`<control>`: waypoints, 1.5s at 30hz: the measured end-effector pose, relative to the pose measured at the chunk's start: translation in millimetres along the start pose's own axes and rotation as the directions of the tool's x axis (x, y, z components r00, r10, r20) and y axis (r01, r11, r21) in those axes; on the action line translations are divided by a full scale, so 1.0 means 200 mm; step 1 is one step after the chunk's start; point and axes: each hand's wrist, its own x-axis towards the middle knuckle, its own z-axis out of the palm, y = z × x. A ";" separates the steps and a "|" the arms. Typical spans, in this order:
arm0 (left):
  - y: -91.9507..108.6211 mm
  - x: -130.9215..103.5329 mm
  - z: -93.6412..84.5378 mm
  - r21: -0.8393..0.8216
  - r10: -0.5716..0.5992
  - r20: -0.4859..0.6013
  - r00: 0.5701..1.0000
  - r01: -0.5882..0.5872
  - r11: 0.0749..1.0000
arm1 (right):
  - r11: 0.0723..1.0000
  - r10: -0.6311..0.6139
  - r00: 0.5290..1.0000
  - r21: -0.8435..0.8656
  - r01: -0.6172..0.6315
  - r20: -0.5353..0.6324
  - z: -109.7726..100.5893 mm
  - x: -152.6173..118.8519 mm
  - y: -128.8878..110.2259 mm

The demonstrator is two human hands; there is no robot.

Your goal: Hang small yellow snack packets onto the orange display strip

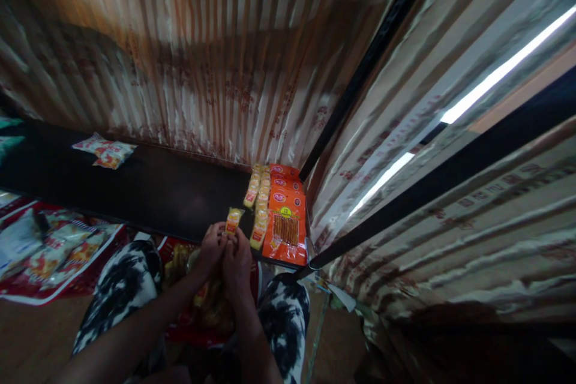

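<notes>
A small yellow snack packet (233, 221) with a red-and-white label is pinched between my two hands above the shelf's front edge. My left hand (213, 245) grips its left side, and my right hand (236, 253) closes on its lower right. Just right of it, two rows of similar yellow packets (260, 213) lie overlapped on the black shelf (180, 192). Beside those rows sit stacked orange snack bags (286, 222) with a picture of brown sticks. Below my hands, a red bag (198, 336) between my knees holds more yellow packets (180, 261), partly hidden by my forearms.
White-and-red snack bags (108, 151) lie farther left on the shelf. A red bag (117, 237) of larger snack packs stands on the floor at left. Dark metal posts (360, 66) and pleated printed sheeting (202, 72) enclose the back and right side.
</notes>
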 end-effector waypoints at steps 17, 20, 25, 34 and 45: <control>-0.08 0.16 0.10 0.038 0.140 0.088 0.986 -0.143 0.989 | 1.000 -0.002 0.999 0.006 0.002 -0.039 0.06 0.14 0.01; -0.08 0.19 0.12 0.033 0.164 0.082 0.983 -0.167 0.985 | 1.000 0.017 0.999 -0.016 -0.018 -0.031 0.08 0.17 0.02; -0.07 0.22 0.14 0.019 0.219 0.083 0.972 -0.221 0.975 | 0.993 0.092 0.994 -0.064 -0.096 -0.056 0.13 0.20 0.02; -0.03 0.26 0.15 0.029 0.216 0.134 0.967 -0.222 0.975 | 0.991 0.092 0.994 -0.094 -0.098 -0.066 0.15 0.24 0.04; 0.02 0.29 0.15 0.073 0.258 0.186 0.948 -0.275 0.959 | 0.984 0.069 0.996 -0.160 -0.077 -0.057 0.18 0.28 0.05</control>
